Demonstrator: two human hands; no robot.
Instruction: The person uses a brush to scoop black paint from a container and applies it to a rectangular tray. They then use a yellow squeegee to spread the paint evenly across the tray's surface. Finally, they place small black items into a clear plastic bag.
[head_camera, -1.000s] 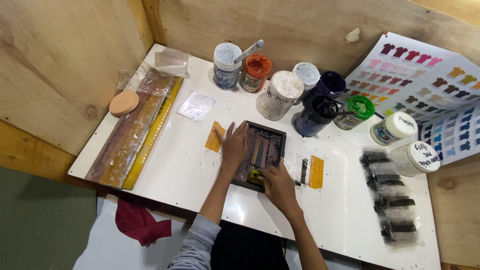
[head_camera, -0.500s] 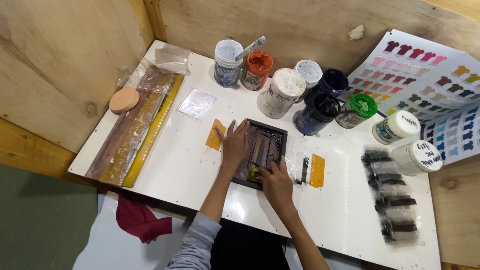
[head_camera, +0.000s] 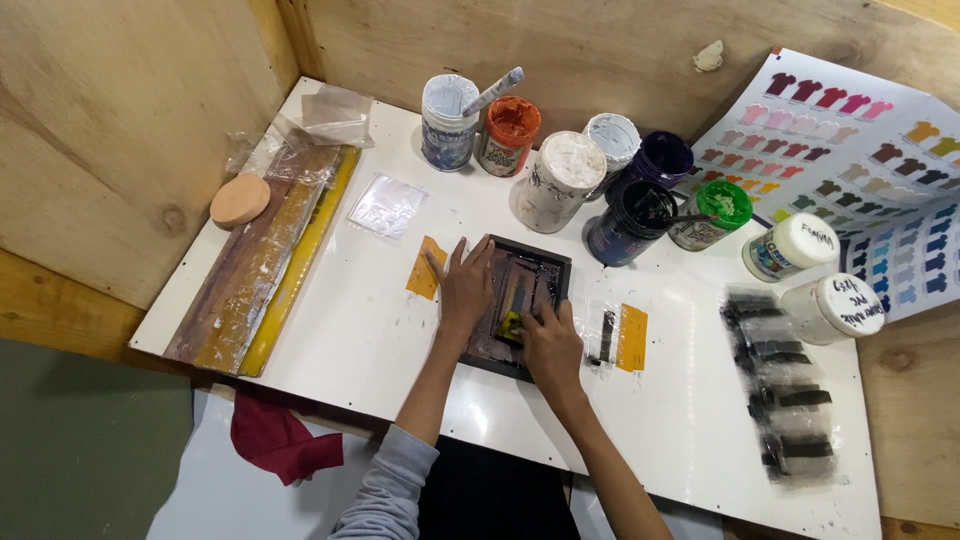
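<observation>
A small dark-framed printing screen (head_camera: 545, 268) lies flat on the white table (head_camera: 340, 330). My left hand (head_camera: 463, 285) presses flat on the screen's left edge, fingers spread. My right hand (head_camera: 549, 343) rests on the lower part of the screen, fingers closed on a small yellow-green piece (head_camera: 511, 324) against the mesh. An orange strip (head_camera: 424, 271) lies under the left side of the frame, and another orange strip (head_camera: 632, 337) sits to the right beside a black smear.
Several paint jars (head_camera: 560, 180) crowd the back of the table, one with a stick in it. Two white-lidded jars (head_camera: 832, 307) stand at the right above black ink smears (head_camera: 785, 400). Long squeegees (head_camera: 262, 262) lie at left; a colour chart (head_camera: 850, 140) leans at right.
My right hand has shifted slightly up along the screen with the yellow-green piece. My left hand stays pressed on the frame.
</observation>
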